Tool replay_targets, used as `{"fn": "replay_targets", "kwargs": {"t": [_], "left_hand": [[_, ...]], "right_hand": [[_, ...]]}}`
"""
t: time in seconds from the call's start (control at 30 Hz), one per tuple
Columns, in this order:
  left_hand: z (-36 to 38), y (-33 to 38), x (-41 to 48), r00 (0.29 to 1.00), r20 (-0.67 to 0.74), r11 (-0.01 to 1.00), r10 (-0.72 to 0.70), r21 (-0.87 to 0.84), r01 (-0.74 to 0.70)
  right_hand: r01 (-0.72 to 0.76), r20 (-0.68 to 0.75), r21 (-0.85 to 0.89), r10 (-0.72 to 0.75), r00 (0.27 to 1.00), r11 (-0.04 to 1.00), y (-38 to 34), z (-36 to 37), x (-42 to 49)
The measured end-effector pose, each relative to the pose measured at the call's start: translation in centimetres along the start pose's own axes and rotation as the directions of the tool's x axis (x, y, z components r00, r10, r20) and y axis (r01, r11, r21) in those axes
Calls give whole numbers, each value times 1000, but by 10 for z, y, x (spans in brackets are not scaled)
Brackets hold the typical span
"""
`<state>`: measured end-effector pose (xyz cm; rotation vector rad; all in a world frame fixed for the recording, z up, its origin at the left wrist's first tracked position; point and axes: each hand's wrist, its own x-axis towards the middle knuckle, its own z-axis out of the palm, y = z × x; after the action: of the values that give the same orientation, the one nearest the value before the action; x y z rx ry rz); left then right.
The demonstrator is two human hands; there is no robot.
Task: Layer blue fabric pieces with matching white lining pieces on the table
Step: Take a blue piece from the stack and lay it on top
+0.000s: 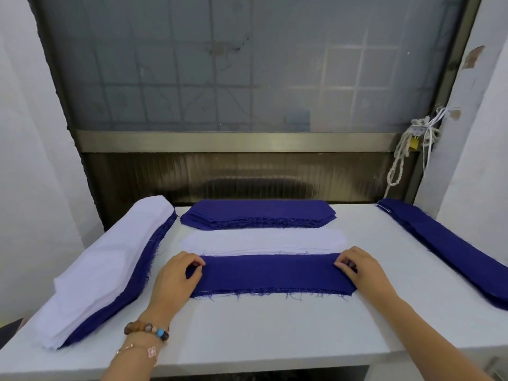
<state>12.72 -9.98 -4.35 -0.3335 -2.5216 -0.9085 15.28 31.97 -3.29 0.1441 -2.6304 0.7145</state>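
Near edge of tabletop (275, 331): bare white surface, both forearms reaching in over it. Beaded bracelet (147, 329) on the left wrist.

Just beyond, centre: one blue piece (269, 274) lies flat, long side parallel to the near edge, loose threads along its near side. A sliver of white lining (217, 296) shows under that side toward the left. Blue seems to sit on a white piece, not quite flush.

Left hand (178, 273) at the piece's left end, fingers (195, 260) curled, thumb and forefinger pinching the cloth. Right hand (360, 270) at the right end, fingers (343, 262) curled likewise, pinching that end.

Against the piece's far side, touching or overlapped, cannot tell which: white stack (264, 240), low. Beyond it, by the far edge: blue stack (258, 213), many layers, frayed near side.

Left edge: long mixed stack (104, 270), white on top, blue beneath. Right edge: long blue pile (445, 248).

Handling, my judgement: thin woven cloth, light and limp, so it will sag if lifted by one end. Cut edges shed threads, and dragging would fray them and shift the lining below. Best held at both short ends, as now, kept lightly taut, lowered, then nudged until outlines match. Lining looks thinner and may wrinkle or creep underneath.
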Motion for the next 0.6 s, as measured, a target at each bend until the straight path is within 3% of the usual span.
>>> {"fn": "replay_targets", "kwargs": {"t": [0.07,0.23,0.37,0.47,0.6], "left_hand": [[0,2,2,1000,4,999,-18,27,18],[0,17,12,998,66,957,24,286,-42],[-2,28,41,984,159,892,-74,453,-6],[5,38,63,986,140,869,-91,495,10],[31,47,88,999,50,923,-15,385,-6]], "right_hand": [[24,20,-29,-24,1000,999,0,-1,2],[97,86,-247,-78,993,964,-3,-3,10],[62,100,-403,-24,995,913,-17,1,30],[16,37,-336,-4,999,942,-32,15,51],[17,-7,-190,-19,1000,982,-55,43,81]]}}
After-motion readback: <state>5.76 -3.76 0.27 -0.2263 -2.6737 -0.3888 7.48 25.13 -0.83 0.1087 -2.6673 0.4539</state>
